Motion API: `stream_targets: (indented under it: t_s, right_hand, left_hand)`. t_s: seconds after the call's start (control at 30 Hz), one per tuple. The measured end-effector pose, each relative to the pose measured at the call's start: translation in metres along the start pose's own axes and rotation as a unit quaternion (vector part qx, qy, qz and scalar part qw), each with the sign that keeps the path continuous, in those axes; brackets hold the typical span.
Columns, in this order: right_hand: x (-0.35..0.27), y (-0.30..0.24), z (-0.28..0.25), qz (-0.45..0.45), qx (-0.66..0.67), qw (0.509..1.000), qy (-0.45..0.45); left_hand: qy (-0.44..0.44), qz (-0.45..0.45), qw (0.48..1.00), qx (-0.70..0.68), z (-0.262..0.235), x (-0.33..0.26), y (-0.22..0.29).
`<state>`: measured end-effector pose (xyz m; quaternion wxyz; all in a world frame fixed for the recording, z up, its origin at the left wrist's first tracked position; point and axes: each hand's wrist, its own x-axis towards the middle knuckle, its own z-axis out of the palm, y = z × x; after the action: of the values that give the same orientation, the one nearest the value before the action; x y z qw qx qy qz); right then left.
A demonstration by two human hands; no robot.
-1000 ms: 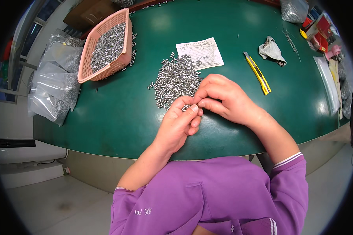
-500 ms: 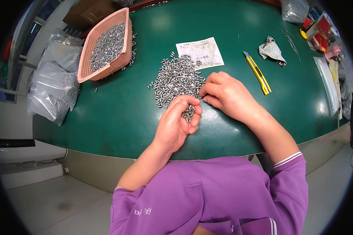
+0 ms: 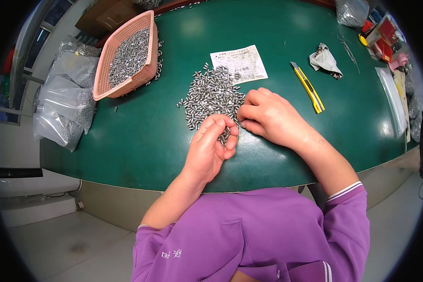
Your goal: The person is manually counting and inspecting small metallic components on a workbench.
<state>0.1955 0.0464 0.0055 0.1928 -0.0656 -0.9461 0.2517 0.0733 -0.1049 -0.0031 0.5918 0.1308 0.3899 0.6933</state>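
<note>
A heap of small shiny metal pins point(image 3: 209, 96) lies on the green table in front of me. My left hand point(image 3: 212, 143) is at the heap's near edge, its fingers curled round a cluster of the same metal pins point(image 3: 224, 137). Close by on the right, my right hand point(image 3: 268, 115) rests at the heap's side with fingers bent and tips pressed together. Whatever those fingertips hold, if anything, is hidden or too small to make out. Behind the heap lies a printed paper slip point(image 3: 244, 66), partly covered by pins.
A pink plastic basket point(image 3: 101, 70) of metal pins stands at the left, beside clear bags point(image 3: 63, 105) of parts. Toward the right lie a yellow utility knife point(image 3: 309, 89), a crumpled white plastic wrapper point(image 3: 325, 61) and thin wires point(image 3: 348, 51). The green table point(image 3: 277, 164) has a curved-looking near edge.
My right hand has shifted slightly left, closer to the left hand's fingers. The left hand's fingers have curled in a little more over the pins.
</note>
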Motion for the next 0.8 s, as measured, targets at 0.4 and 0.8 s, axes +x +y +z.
stream_targets:
  t_s: [0.4,0.8]
  right_hand:
    - [0.005,-0.004,-0.009,-0.057,0.054,0.995,0.055]
    - [0.005,0.0,-0.007,-0.003,0.016,0.995,0.103]
  left_hand:
    - [-0.029,-0.02,0.999,0.033,0.001,0.0,-0.003]
    - [-0.044,-0.034,0.998,0.026,0.002,0.0,0.0]
